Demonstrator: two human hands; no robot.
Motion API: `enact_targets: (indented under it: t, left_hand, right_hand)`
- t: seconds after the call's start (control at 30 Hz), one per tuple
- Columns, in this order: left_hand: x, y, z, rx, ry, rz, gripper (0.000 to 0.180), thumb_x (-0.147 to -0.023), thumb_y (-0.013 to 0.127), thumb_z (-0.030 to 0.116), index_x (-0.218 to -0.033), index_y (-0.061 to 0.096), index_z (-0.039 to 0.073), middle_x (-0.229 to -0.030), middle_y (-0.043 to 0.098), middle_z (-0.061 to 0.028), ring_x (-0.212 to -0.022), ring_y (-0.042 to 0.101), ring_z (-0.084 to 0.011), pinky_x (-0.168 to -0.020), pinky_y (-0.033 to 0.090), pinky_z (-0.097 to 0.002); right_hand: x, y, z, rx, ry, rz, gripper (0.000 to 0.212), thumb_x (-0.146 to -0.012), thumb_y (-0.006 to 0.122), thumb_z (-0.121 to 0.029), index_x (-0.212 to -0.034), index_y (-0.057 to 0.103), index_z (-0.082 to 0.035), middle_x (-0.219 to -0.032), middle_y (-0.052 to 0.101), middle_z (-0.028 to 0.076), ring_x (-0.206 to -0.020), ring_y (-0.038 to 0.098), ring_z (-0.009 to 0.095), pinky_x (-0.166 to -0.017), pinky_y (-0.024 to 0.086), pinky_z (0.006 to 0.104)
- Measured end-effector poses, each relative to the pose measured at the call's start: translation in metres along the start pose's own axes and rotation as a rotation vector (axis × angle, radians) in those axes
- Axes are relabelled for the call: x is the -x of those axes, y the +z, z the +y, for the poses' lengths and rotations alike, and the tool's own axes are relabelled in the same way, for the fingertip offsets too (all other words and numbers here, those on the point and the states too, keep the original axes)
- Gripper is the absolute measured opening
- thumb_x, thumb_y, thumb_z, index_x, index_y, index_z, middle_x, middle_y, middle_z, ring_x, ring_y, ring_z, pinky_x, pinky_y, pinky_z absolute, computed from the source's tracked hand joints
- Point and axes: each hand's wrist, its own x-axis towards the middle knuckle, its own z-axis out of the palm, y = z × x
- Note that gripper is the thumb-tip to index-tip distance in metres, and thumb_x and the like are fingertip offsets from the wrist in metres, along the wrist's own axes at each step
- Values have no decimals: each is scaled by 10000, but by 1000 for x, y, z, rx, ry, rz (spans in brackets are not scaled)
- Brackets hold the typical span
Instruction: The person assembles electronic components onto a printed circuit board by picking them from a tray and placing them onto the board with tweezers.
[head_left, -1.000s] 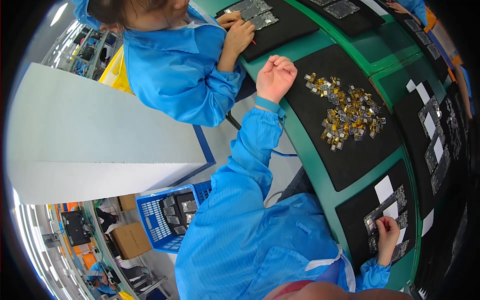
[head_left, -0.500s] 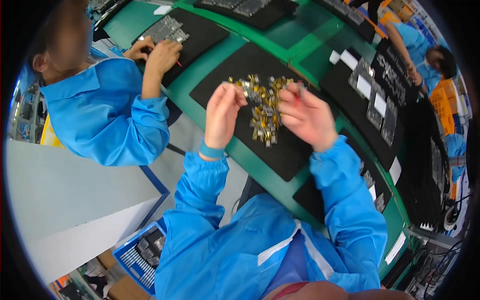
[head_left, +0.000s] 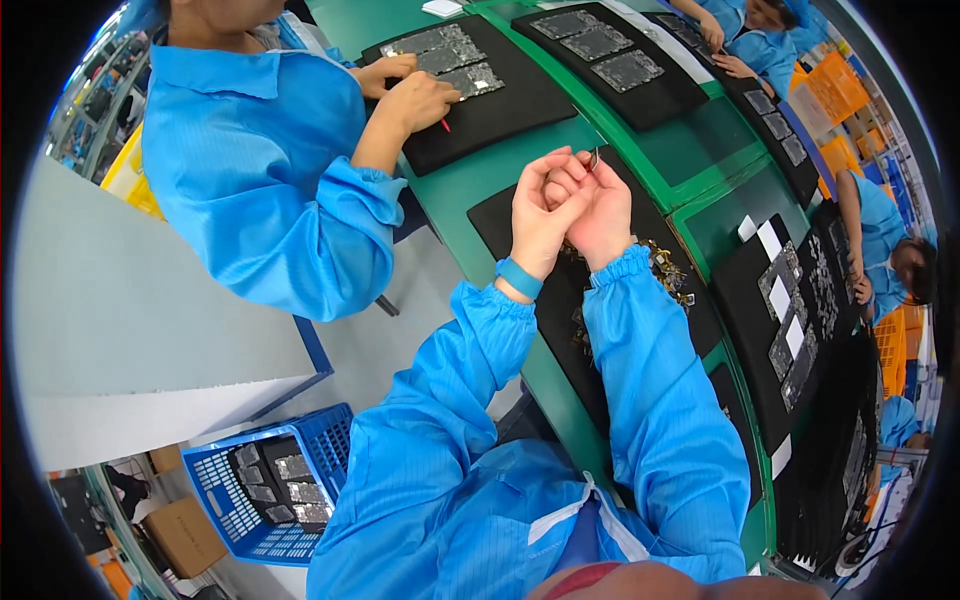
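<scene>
My hands are together above a black mat [head_left: 565, 375] on the green bench. My left hand [head_left: 540, 212] is closed, its fingers curled against my right hand; what they pinch, if anything, is hidden. My right hand [head_left: 605, 212] has its palm turned up and fingers bent. A thin metallic piece [head_left: 596, 158] sticks up at its fingertips, too small to name. Small gold and silver parts [head_left: 668, 272] lie loose on the mat, partly covered by my right forearm. A blue band circles my left wrist.
At left, a person in blue [head_left: 250, 190] works over circuit boards [head_left: 440, 52] on another black mat [head_left: 510, 100]. More boards [head_left: 785, 300] lie on a mat at right. A blue crate [head_left: 335, 440] holding boards stands at lower left, below a white surface [head_left: 150, 320].
My hands were apart on either side of the parts pile; now they meet beyond it. The view has shifted, showing more of the crate and the neighbour's boards.
</scene>
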Motion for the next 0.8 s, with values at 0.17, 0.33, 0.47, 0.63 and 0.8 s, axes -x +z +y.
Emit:
enact_targets:
  t: [0.17,0.33,0.47,0.63,0.8]
  left_hand:
    - [-1,-2,3,32,-52,-7,446,-815,701,0,-1223,524,31,-1311,526,-110,-1160,533,-176,-1016,427,-320]
    - [1,0,3,40,-57,25,423,-820,700,1,-1207,530,31,-1318,524,-116,-1174,529,-179,-1018,428,-323]
    - [0,-1,-2,46,-53,25,491,-815,705,-7,-1263,507,17,-1234,549,-87,-1116,545,-150,-984,448,-303]
    - [2,-4,-5,95,-47,-41,599,-798,708,-17,-1343,462,8,-1185,558,-57,-1117,537,-144,-1000,436,-309]
    - [2,-5,-2,127,-66,-62,629,-805,708,15,-1374,441,16,-1242,538,-73,-1196,506,-171,-1048,399,-325]
  right_hand:
    - [-4,-2,2,1,10,-38,254,-1005,363,-250,-830,470,-101,-721,420,2,-634,376,142,-549,313,289]
    - [-2,0,5,27,-5,-13,237,-1002,372,-255,-853,481,-107,-736,442,8,-646,381,142,-571,328,290]
    - [-1,0,4,44,-60,75,221,-1000,382,-245,-865,480,-100,-749,451,14,-650,385,141,-576,336,286]
    - [-3,-1,-3,-8,-21,-93,200,-998,397,-223,-864,470,-92,-753,436,15,-639,381,141,-621,369,291]
    - [1,9,-2,69,-64,-68,206,-1002,389,-229,-861,464,-99,-747,420,14,-640,378,143,-656,383,294]
